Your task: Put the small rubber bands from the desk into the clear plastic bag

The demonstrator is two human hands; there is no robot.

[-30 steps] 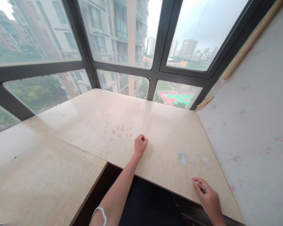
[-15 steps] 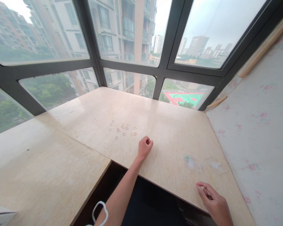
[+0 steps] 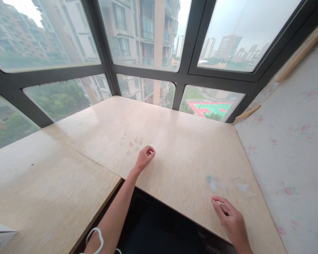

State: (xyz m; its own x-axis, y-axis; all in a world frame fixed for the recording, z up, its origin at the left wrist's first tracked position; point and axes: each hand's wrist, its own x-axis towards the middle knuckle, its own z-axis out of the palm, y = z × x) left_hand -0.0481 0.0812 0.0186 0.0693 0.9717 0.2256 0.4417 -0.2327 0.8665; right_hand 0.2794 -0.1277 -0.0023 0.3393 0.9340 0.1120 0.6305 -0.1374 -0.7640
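Note:
Small thin rings (image 3: 137, 149) that look like rubber bands lie scattered on the pale tabletop. My left hand (image 3: 144, 157) is at the right edge of this group, thumb and fingers closed in a pinch at the tabletop. It covers the spot of a red ring and a pale ring; whether one is between the fingertips cannot be made out. Nearer to me on the right, my right hand (image 3: 231, 220) is closed, thumb and forefinger tips together. Anything in it is too small or hidden to tell. Beyond it lies a clear plastic bag (image 3: 214, 184) with small green rings at its corner (image 3: 209, 177).
A second clear bag (image 3: 243, 187) lies beside the first, near the flowered wall (image 3: 283, 141). Dark-framed windows (image 3: 148, 72) bound the far side. A white box (image 3: 1, 236) stands at lower left. The tabletop edge (image 3: 172, 208) runs in front of me.
My left hand has moved left and slightly forward onto the right side of the ring group, covering the red ring. The right hand has shifted a little left and forward, still closed.

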